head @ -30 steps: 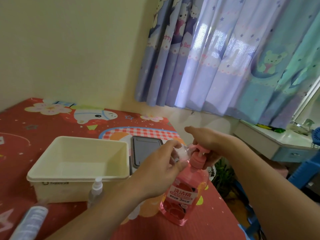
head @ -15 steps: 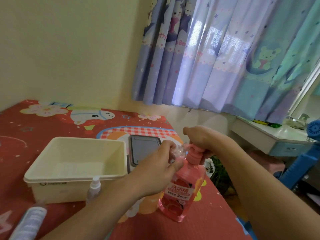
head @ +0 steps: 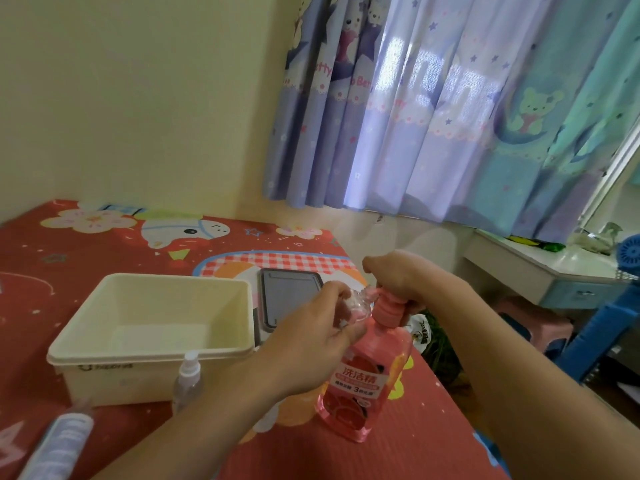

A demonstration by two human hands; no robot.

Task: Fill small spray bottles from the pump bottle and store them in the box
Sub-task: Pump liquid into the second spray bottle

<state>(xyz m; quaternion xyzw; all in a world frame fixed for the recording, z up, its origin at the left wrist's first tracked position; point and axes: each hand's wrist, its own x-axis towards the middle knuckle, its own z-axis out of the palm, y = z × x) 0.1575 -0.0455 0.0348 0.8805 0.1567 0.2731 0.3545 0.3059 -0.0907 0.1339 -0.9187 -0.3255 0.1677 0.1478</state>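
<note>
Head view: one pink pump bottle (head: 360, 386) upright on red counter (head: 415, 445). Right hand (head: 398, 277) presses pump head, fingers curled over it. Left hand (head: 311, 348) pinches one clear small bottle (head: 356, 306) at nozzle, fingers wrapped round it. Second spray bottle (head: 188, 381) stands capped, touching one cream box (head: 152, 334); third (head: 59, 445) lies near left edge.

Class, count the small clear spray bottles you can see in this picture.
2. One small bottle, cap off, is held in the left hand at the pump bottle spout; one capped bottle stands before the box. Others may be hidden.
</note>
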